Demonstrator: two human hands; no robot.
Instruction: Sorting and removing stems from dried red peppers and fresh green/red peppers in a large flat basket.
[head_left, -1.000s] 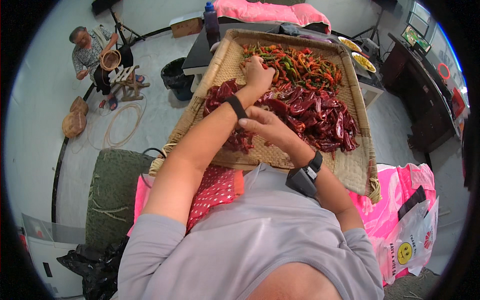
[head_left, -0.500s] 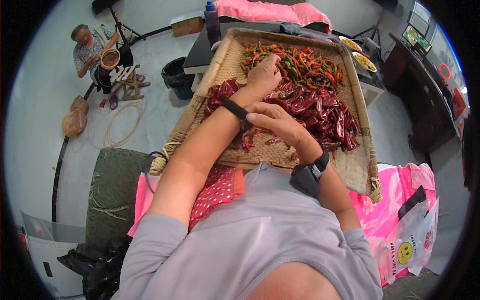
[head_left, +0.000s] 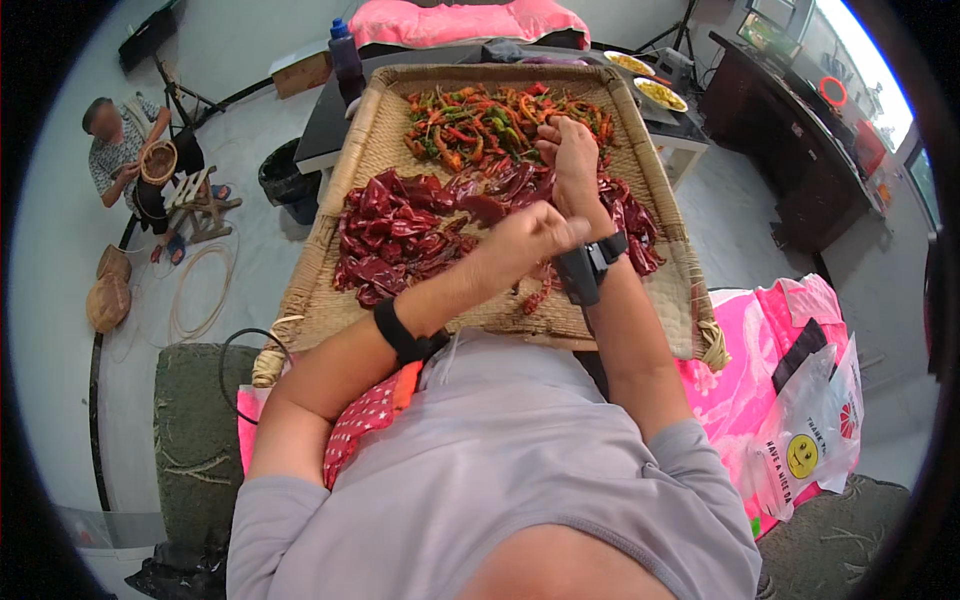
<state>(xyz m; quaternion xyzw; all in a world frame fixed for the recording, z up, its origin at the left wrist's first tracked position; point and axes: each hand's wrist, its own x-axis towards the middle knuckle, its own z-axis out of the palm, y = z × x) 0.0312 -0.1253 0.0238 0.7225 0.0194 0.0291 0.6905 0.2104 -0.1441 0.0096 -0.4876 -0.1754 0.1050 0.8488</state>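
My left hand (head_left: 535,240) is low over the middle of the woven tray (head_left: 688,285), beside my right wrist; its curled fingers are blurred. My right hand (head_left: 565,150) reaches higher, fingers bent and closed at the edge of the small red, orange and green chillies (head_left: 470,125); what is between them is hidden. Large glossy dark-red dried chillies (head_left: 385,230) fill the tray's middle on both sides of my arms, with a few loose shrivelled ones (head_left: 535,300) nearer me.
A seated person (head_left: 115,160) handles a small basket at left, near coiled strips (head_left: 200,290) and a bin (head_left: 285,180). Behind the tray stand a bottle (head_left: 345,60), table and yellow-filled plates (head_left: 660,95). A desk (head_left: 760,170) is right; pink cloth (head_left: 750,370) lies under the tray.
My left hand has come down from the small chillies toward me, while my right hand has moved up to them, crossing positions. The view has shifted, so the tray appears further left.
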